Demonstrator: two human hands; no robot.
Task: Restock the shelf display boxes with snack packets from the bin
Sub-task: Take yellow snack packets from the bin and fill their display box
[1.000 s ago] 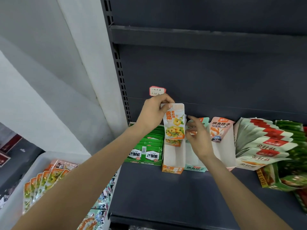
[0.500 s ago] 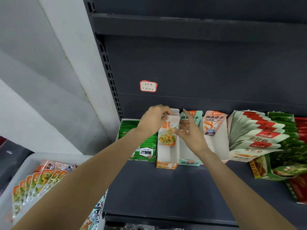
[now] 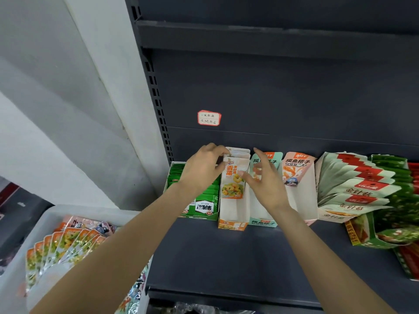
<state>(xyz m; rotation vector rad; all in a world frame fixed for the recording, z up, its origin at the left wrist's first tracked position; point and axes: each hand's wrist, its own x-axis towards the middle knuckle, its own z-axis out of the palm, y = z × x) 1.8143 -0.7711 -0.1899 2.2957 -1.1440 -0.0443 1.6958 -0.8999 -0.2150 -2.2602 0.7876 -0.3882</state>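
Note:
A white and orange snack packet (image 3: 233, 180) stands upright in the narrow white and orange display box (image 3: 231, 215), in front of other packets at the back of the box. My left hand (image 3: 203, 169) pinches the packet's top edge from the left. My right hand (image 3: 266, 184) hovers in front of the teal display box (image 3: 263, 222) with fingers spread, its thumb at the packet's right edge. The translucent bin (image 3: 45, 215) at lower left holds a fanned row of the same orange packets (image 3: 65, 244).
A green display box (image 3: 204, 207) full of green packets stands left of the orange one. A pink box (image 3: 299, 177), grey-green packets with red tops (image 3: 353, 189) and green and red packs (image 3: 399, 223) fill the shelf's right side. A label (image 3: 209, 118) sticks to the back panel.
My left hand has lowered the packet from above the box down into it. My right hand has shifted left to the packet's right edge.

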